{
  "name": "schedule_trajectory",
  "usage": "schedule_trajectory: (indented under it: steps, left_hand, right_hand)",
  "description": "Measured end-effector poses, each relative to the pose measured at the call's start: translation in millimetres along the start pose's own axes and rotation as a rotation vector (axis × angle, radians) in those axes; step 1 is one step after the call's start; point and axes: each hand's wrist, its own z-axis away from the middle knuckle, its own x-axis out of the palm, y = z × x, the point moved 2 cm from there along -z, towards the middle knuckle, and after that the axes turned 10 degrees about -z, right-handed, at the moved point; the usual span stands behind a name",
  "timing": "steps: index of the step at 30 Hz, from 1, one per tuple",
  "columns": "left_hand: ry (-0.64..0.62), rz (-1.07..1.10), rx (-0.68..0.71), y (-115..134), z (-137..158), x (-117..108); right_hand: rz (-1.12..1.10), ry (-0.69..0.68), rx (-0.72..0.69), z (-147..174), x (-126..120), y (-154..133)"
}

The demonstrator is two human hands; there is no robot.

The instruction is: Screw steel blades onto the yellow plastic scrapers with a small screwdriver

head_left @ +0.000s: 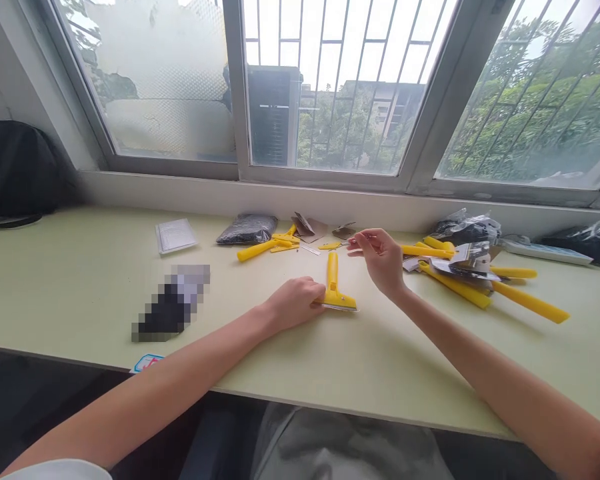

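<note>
My left hand (296, 303) is closed on the left end of a yellow scraper's (333, 275) wide head. The scraper's handle points away from me, and its metal edge faces me. Above and to the right of it, my right hand (381, 259) is raised with thumb and fingers pinched together; anything between them is too small to make out. Just left of those fingertips lie a small yellow part (329, 246) and a thin metal strip (310, 250). More yellow scrapers (257, 251) rest behind my left hand.
To the right is a pile of yellow scrapers (457, 285) with packaging. Plastic-wrapped dark bundles (247, 229) stand near the windowsill. A clear flat case (176, 236) and a pixelated item (170, 307) lie left on the table (80, 287). A black bag (17, 170) sits far left.
</note>
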Motion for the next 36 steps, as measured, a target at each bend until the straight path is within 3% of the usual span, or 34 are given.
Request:
schedule_trajectory:
  steps: [5,9,15,36]
  left_hand:
    - [-0.056,-0.106,0.051,6.3,0.4,-2.4]
    - [-0.078,-0.115,0.038,7.2,-0.5,-2.5]
    - [-0.063,-0.085,0.023,5.8,-0.8,-0.7]
    - [-0.021,-0.066,0.018,3.8,-2.7,2.3]
  right_hand:
    - [0.053,-0.061,0.001,-8.1,59.4,32.1]
    - [0.083,-0.015,0.043,-10.0,82.5,53.9]
    - [0.092,0.031,0.053,-11.6,81.5,69.6]
    - [0.155,0.017,0.067,-15.4,81.9,75.1]
